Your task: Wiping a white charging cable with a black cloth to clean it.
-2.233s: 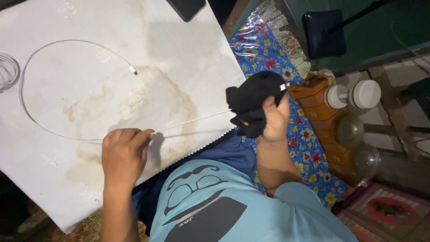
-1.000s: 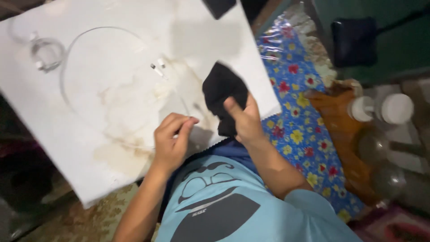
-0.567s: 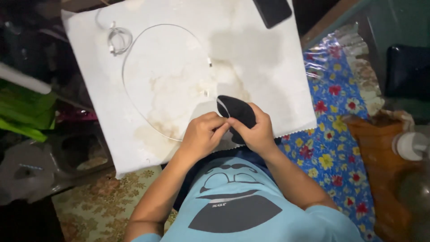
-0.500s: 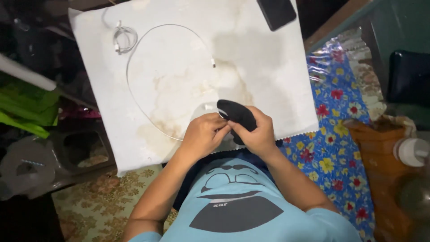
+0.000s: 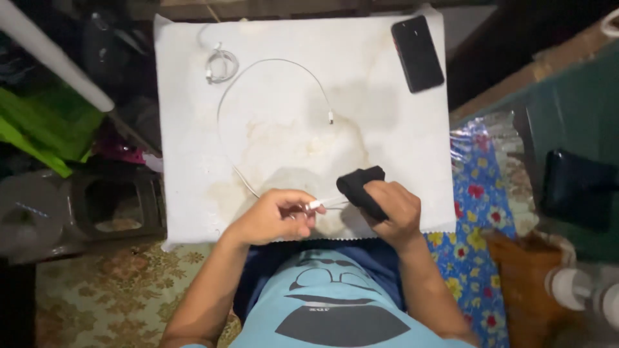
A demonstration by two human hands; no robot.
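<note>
Worktop [image 5: 193,129] under a stained white cloth: a coiled spare cord [image 5: 221,65] at far left, then the white cable [image 5: 222,122] looping down to me. My left hand [image 5: 274,216] pinches its plug end; my right hand [image 5: 393,209] clamps a black cloth [image 5: 360,183] just beside it. Most of the thin, clean-looking cable lies unwiped. A black phone [image 5: 418,53] rests far right.

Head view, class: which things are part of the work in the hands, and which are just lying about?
In hand:
left hand
right hand
white cable
black cloth

Lying about:
phone
coiled cable
stained white cloth
</note>
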